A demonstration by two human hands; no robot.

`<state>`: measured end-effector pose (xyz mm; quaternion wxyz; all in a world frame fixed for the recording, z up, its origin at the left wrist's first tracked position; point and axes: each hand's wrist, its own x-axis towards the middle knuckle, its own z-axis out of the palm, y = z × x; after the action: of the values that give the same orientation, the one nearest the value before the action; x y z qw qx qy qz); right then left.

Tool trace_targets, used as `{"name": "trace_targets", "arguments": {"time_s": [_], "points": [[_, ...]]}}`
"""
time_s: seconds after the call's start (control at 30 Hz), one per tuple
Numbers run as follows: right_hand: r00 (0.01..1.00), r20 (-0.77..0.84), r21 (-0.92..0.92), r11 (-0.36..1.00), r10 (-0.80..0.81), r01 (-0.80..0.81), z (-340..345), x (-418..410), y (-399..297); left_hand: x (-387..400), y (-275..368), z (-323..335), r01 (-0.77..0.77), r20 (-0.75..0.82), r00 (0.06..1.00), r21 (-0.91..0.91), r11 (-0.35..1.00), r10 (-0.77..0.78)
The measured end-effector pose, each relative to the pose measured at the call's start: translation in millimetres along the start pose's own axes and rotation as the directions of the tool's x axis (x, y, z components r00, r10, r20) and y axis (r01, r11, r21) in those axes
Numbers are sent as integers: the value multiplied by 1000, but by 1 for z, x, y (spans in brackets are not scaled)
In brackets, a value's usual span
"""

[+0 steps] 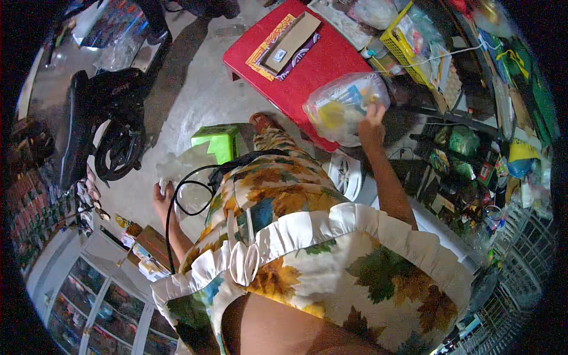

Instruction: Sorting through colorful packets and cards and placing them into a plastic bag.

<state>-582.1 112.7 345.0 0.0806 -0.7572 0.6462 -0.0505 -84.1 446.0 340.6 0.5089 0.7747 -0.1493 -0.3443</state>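
Observation:
A filled see-through plastic bag (pixel 344 108) rests on the corner of a red plastic table (pixel 306 97). Its contents look white, blue and yellow. My right hand (pixel 375 122) grips the right side of this bag. Low on the other side, my left hand (pixel 164 195) pinches a crumpled, thin plastic bag (pixel 182 171), which hangs in front of a bright green plastic stool (pixel 217 140). What is in the thin bag, if anything, cannot be made out. A shallow open cardboard box (pixel 290 44) with orange and purple printed flaps lies farther back on the table.
A black cable (pixel 169 222) loops beside my left forearm. A white fan (pixel 344 175) stands below the table's near corner. Part of a motorbike (pixel 115 124) is at left. A yellow plastic basket (pixel 406 49) and piled goods line the right. A glass-fronted cabinet (pixel 97 306) is at lower left.

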Motion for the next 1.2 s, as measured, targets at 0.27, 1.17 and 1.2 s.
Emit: {"name": "trace_targets", "arguments": {"time_s": [0.27,1.17,1.2], "points": [[938,300,293,952,-175,84,59,64,81,0,8,17,23,-111,993,-16,1000,-25],[864,244,239,890,-442,388,-141,175,-92,-97,-83,-17,623,-530,735,282,730,-423],[851,213,148,877,-480,458,-145,175,-105,-105,-100,-15,682,-535,696,284,674,-479]]}}
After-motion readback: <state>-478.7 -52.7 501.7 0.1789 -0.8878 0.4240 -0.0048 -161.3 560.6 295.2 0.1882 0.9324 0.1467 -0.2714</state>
